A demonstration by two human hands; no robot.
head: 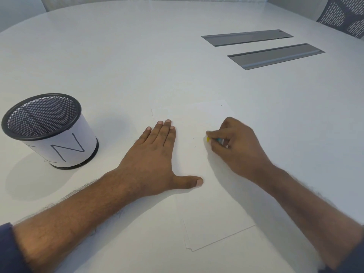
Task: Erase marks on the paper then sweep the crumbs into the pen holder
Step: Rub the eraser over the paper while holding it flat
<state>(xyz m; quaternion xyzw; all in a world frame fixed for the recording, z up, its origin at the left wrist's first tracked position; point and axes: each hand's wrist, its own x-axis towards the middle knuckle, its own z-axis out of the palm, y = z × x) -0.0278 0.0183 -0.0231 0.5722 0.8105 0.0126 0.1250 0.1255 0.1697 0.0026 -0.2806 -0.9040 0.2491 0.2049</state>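
A: What else is sitting around the hands on the desk (137,66)?

B: Two grey metal cover plates (262,49) are lying set into the desktop, well beyond the right hand (234,142). A patterned chair back (344,14) is showing past the far edge. Nothing is standing between the hands and the pen holder (49,131).

A: And where is the paper (212,194) lying?

B: It is lying flat under both hands, running from just beyond the fingertips back toward the person. The left hand (151,160) is resting flat on its left edge, fingers straight and together, thumb spread out to the side, pinning the sheet.

A: What is the right hand doing?

B: It is curling its fingers around a small eraser (213,139), whose yellow end is touching the paper just right of the left hand's fingers. A few tiny dark marks (195,142) are showing between the two hands; whether they are crumbs or pencil, I cannot tell.

A: And the pen holder?

B: It is standing to the left of the left hand, well apart, a black mesh cup with a white paper band. A large handwritten "N" is reading clearly on the band; other strokes beside it are cut off.
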